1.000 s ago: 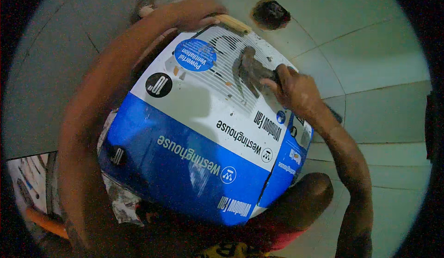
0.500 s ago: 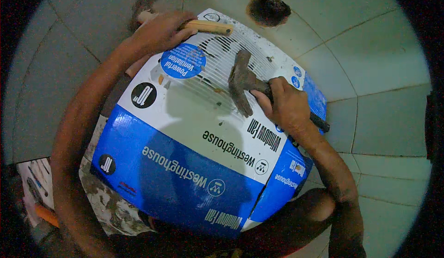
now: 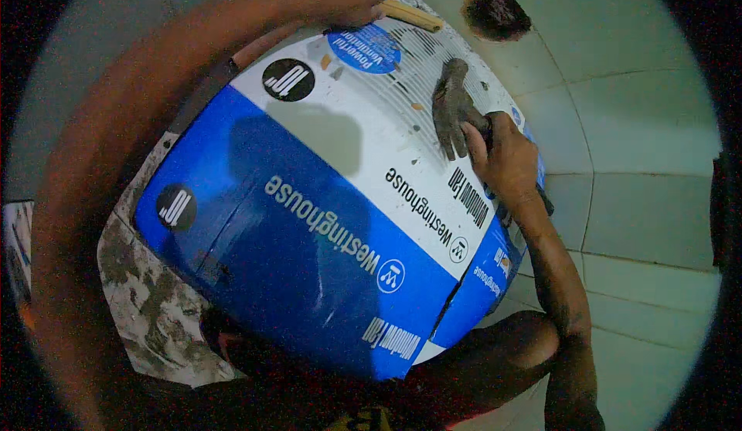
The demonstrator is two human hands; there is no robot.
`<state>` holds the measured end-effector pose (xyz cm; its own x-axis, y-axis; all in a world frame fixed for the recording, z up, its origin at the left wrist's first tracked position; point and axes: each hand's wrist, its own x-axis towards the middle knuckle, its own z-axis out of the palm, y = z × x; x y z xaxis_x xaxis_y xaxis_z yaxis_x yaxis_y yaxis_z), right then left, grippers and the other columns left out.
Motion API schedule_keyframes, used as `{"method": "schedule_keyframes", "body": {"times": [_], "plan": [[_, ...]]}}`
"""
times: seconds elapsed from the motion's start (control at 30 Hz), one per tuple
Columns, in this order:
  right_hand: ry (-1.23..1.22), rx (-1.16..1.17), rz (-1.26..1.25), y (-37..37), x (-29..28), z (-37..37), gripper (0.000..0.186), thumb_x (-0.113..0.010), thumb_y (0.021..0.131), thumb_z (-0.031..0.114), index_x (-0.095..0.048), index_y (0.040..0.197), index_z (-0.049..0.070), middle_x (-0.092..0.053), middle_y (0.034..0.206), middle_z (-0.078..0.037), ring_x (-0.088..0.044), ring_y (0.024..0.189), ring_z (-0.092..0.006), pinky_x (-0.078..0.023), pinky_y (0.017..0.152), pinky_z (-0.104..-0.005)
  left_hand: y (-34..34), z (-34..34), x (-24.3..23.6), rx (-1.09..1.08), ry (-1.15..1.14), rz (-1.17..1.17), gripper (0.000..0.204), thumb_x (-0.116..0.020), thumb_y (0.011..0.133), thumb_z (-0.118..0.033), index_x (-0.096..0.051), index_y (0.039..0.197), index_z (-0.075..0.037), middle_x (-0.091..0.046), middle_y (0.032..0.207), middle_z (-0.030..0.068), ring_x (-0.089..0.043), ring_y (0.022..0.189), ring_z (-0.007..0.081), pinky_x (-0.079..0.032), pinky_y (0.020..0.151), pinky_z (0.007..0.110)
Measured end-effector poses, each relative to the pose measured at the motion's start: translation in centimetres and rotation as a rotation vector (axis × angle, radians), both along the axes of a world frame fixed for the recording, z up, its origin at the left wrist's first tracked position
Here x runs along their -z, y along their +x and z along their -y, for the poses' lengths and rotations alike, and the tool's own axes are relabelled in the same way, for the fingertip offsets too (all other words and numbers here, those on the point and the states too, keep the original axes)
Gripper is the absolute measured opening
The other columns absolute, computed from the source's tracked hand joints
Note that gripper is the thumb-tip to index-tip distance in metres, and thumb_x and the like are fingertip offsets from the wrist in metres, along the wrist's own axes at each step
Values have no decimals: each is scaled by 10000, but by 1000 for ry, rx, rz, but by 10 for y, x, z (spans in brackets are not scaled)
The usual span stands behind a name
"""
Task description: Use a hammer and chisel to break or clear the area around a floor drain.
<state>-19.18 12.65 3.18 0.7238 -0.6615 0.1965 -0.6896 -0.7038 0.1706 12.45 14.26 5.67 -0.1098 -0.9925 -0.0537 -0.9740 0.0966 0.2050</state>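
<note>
A large white and blue cardboard box (image 3: 309, 207) fills the middle, tilted in front of me, its top printed with a striped grille. At its far edge my left hand (image 3: 359, 2) is closed round a pale wooden stick (image 3: 410, 15), whose end sticks out to the right; my fingers are partly blurred. My right hand (image 3: 502, 153) grips a claw hammer (image 3: 452, 91) on the right part of the white face, the dark metal head lying over the striped print and the handle end poking out beyond my wrist.
A pale, dirt-smeared board (image 3: 147, 307) shows under the box at lower left. My bent knee (image 3: 525, 338) is below the box at right. Tiled floor (image 3: 641, 122) surrounds them, with a dark round patch (image 3: 495, 13) at the top. A light object (image 3: 17, 238) shows at the far left edge.
Since half a second ago my left hand and the stick have risen and moved right in the view. The hammer in my right hand also appears higher and farther right, and more of the board shows.
</note>
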Motion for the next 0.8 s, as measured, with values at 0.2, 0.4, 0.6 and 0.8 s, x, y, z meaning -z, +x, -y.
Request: {"method": "schedule_keyframes", "body": {"times": [0.2,0.4,0.6,0.8], "plan": [[-17,-18,2,11,2,-5,388,-619,867,404,-504,868,34,-623,704,-184,-619,606,-348,-478,522,-445,16,-5,17,91,-126,2,337,-538,864,-250,-601,1115,-33,-622,1082,229,-601,1031,377,-414,822,600],[-20,-32,34,3,0,-4,385,-623,864,401,-517,896,33,-625,706,-178,-624,618,-346,-481,524,-438,-1,-17,-3,-26,-19,15,358,-535,863,-281,-601,1134,-57,-611,1126,211,-587,1072,368,-413,819,604],[-3,-26,15,7,-1,-6,371,-629,863,387,-523,888,33,-618,706,-169,-628,615,-332,-483,517,-429,3,-11,3,-4,41,11,360,-552,858,-277,-604,1134,-52,-614,1135,210,-592,1078,351,-434,864,538],[-81,-116,40,2,3,-5,350,-633,865,368,-525,882,36,-618,708,-169,-623,591,-328,-473,481,-417,0,-12,4,-17,24,-16,365,-555,855,-266,-597,1135,-35,-630,1095,216,-606,1048,354,-442,896,507]]}}
